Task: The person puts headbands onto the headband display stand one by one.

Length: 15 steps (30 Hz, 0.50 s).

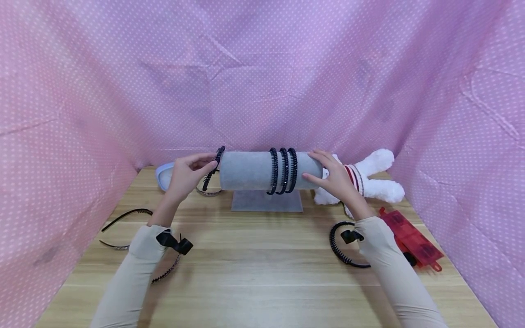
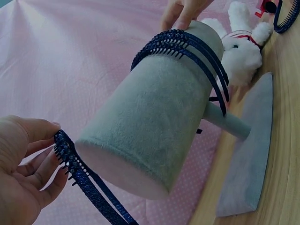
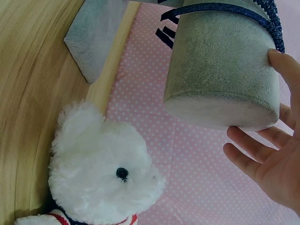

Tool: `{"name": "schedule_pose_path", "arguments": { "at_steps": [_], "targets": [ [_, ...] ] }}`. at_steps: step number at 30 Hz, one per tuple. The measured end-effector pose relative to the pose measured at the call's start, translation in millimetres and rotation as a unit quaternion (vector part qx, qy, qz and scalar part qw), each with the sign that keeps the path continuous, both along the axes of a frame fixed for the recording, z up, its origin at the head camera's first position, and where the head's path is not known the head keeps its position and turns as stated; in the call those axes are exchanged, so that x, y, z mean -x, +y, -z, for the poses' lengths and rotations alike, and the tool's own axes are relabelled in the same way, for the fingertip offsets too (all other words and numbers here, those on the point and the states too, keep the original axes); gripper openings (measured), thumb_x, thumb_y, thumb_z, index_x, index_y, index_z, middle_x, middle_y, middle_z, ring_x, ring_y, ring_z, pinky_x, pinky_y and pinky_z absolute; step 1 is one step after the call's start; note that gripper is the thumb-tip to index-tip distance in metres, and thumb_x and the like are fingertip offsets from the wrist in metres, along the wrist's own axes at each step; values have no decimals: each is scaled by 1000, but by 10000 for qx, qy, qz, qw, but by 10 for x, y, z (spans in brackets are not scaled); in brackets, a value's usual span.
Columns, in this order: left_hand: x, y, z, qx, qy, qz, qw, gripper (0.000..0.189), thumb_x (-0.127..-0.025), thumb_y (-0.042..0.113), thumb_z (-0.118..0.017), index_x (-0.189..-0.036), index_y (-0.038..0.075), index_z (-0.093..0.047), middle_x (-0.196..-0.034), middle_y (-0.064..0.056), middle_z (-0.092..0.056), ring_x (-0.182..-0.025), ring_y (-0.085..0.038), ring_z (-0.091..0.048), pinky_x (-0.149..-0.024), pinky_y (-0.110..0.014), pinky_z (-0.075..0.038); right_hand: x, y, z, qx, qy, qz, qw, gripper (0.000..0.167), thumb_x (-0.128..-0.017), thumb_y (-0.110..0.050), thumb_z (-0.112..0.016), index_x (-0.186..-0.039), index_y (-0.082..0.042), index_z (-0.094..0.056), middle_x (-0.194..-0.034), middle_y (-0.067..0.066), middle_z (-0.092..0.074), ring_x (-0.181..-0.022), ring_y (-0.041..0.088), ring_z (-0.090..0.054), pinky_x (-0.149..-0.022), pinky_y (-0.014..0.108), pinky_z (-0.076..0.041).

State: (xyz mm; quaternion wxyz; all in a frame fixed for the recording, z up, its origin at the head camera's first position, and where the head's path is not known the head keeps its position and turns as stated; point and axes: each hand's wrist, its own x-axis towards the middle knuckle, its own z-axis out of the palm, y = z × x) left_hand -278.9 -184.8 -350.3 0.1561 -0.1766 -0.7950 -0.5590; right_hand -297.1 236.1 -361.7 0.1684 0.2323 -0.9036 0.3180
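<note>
The left grip (image 1: 188,175) pinches one band (image 2: 84,183) between thumb and fingers; just right of that grip is the end of the roll (image 1: 246,171). The right grip (image 1: 333,175), fingers loosely spread, touches the roll's other end, with three bands (image 1: 285,168) just left of it. Best hold the pinched band square, teeth clear, the roll steadied.
</note>
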Motion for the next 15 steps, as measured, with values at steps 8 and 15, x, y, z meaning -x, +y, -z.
{"name": "schedule_pose_path", "arguments": {
  "at_steps": [8, 15],
  "targets": [
    [40, 105, 28, 579, 210, -197, 9979, 30, -94, 17, -75, -120, 3, -74, -104, -20, -74, -83, 2, -66, -74, -11, -51, -7, -8, 2, -18, -16, -5, 10000, 66, -89, -29, -80, -147, -12, -54, -158, 16, -44, -145, 38, -43, -107, 56, -50],
    [73, 58, 9, 977, 138, -43, 9951, 32, -95, 19, -73, -124, 6, -73, -105, -17, -73, -84, 0, -66, -73, -15, -51, -1, -2, 6, -52, -73, 31, 10000, 67, -89, -31, -80, -148, -12, -53, -159, 15, -43, -145, 37, -42, -107, 56, -49]
  ]
}}
